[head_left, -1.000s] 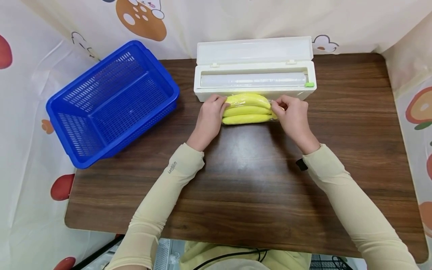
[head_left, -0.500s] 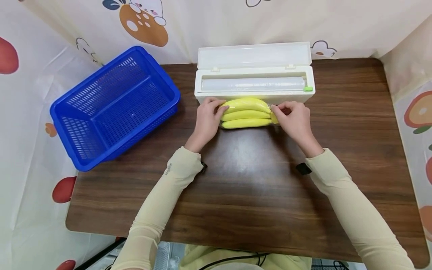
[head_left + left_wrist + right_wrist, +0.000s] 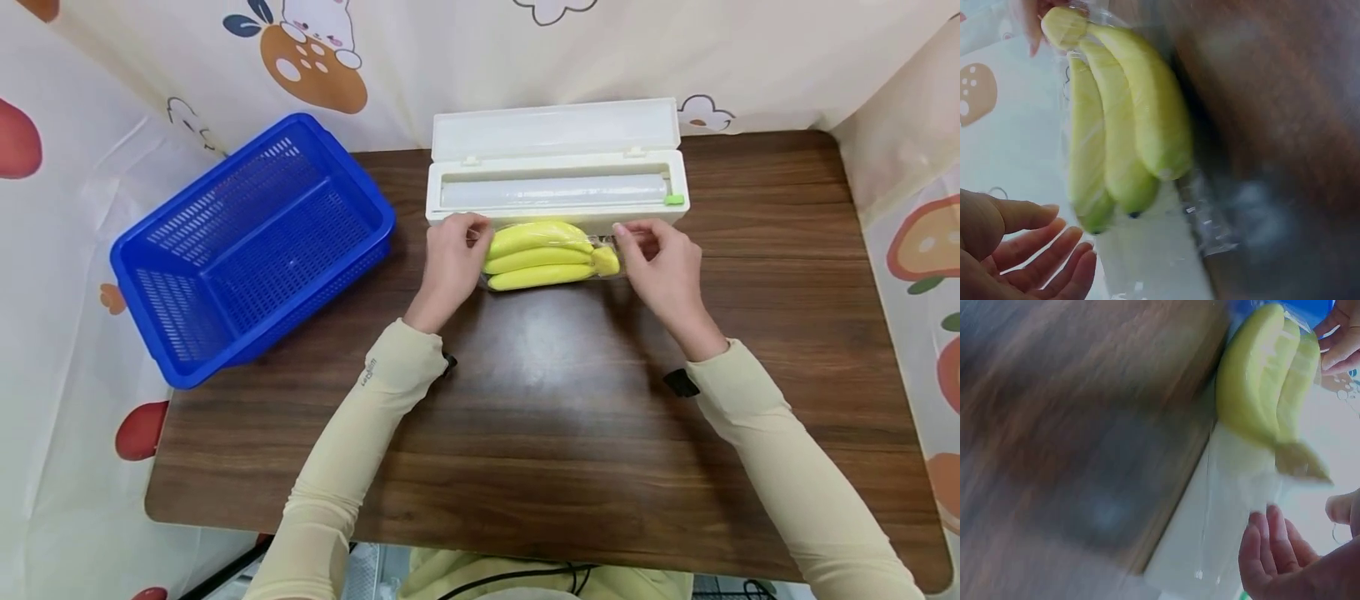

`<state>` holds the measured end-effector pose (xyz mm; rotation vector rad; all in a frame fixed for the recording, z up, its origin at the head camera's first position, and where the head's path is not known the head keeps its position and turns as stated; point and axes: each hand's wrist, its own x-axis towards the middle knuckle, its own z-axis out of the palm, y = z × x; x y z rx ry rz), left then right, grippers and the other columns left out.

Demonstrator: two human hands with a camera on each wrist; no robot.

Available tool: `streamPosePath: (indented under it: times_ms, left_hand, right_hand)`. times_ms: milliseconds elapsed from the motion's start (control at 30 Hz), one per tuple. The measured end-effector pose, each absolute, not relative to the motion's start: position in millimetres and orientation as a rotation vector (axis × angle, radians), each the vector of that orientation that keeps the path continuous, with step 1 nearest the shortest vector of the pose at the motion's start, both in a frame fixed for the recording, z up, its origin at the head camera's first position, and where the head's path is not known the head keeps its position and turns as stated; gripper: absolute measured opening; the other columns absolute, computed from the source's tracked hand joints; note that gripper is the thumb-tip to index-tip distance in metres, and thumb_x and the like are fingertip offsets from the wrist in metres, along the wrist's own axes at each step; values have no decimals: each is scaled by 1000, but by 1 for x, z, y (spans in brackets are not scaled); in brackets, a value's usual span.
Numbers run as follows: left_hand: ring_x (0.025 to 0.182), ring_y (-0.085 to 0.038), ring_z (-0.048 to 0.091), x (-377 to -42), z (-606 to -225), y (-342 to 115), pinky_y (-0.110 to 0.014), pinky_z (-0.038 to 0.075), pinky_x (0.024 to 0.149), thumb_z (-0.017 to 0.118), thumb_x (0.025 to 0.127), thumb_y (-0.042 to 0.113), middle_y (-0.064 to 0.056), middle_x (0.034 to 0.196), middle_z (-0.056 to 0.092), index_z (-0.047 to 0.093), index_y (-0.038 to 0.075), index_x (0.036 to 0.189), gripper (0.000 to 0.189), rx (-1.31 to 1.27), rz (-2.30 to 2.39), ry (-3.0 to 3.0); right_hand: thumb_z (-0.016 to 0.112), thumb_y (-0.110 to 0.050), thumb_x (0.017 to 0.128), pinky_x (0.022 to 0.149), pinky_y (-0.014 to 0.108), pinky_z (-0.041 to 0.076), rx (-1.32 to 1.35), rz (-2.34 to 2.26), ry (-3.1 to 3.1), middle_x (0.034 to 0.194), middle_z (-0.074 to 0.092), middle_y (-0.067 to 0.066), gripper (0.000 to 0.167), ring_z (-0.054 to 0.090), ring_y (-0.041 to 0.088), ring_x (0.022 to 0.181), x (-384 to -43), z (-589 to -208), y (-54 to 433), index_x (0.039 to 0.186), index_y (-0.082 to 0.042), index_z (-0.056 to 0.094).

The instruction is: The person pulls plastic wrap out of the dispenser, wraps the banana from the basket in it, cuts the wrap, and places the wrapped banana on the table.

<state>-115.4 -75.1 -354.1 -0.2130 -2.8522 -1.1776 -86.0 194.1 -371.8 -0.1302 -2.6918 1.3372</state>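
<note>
Along the near side, the brown tabletop (image 3: 555, 450) runs straight to rounded corners, its wood grain showing broadly between the two pale sleeves (image 3: 405, 354) and on toward the right edge.

Farther in, the left hand (image 3: 453, 262) has thumb and index close together at the banana tips; I cannot tell whether film is caught between them. The right hand (image 3: 663, 262) is beside the stem end — its wrist view shows the thumb well apart from gently bent fingers, a gap the head view hardly gives.

Between the hands lie three yellow bananas (image 3: 540, 257), joined at a stubby stem and glossy under clear film (image 3: 1213, 234). Only the left wrist view plainly shows their greenish tips and crinkled film trailing past the nearest one.

Just beyond stands the white box (image 3: 679, 179), lid (image 3: 555, 135) raised, a film roll (image 3: 555, 190) inside. The blue basket (image 3: 292, 302) sits left — well apart from the bananas. A printed curtain (image 3: 465, 58) closes the far side.
</note>
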Motion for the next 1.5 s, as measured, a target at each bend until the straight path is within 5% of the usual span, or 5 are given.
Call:
streamPosePath:
  times_ms: [300,600,900,1300,1500]
  left_hand:
    - [116,-26,69,-151,-312,-40,-33,53,101,63,107,13,-13,128,74,74,-1,127,26,-574,-1020,-3049]
    - [124,-22,65,-187,-300,21,-24,47,107,61,109,17,-10,131,73,72,1,130,29,-1052,-873,-3132]
    - [106,-18,64,-203,-312,72,-25,49,98,60,108,15,-10,119,75,74,1,121,23,-1355,-651,-3067]
    - [95,-13,55,-213,-320,106,-22,47,87,54,107,6,-3,103,68,74,4,103,20,-1521,-532,-3062]
    - [83,-11,49,-212,-326,113,-20,40,74,53,102,0,3,83,54,56,15,77,29,-1493,-577,-3077]
  right_hand:
    - [77,-20,97,75,6,41,-179,1203,-2574,106,75,23,35,51,-15,79,-97,-367,235,120,6,73]
    - [86,-11,89,105,52,44,120,1062,-2690,134,62,32,58,56,47,124,-117,-374,259,137,9,61]
    - [86,-10,89,123,55,34,436,995,-2749,156,49,29,73,44,44,147,-140,-393,273,150,8,50]
    - [82,-14,93,114,62,42,551,850,-2775,162,46,23,64,48,46,144,-147,-406,286,149,0,54]
    - [83,-12,92,112,61,44,558,816,-2743,157,51,26,62,53,48,139,-146,-406,288,145,4,57]
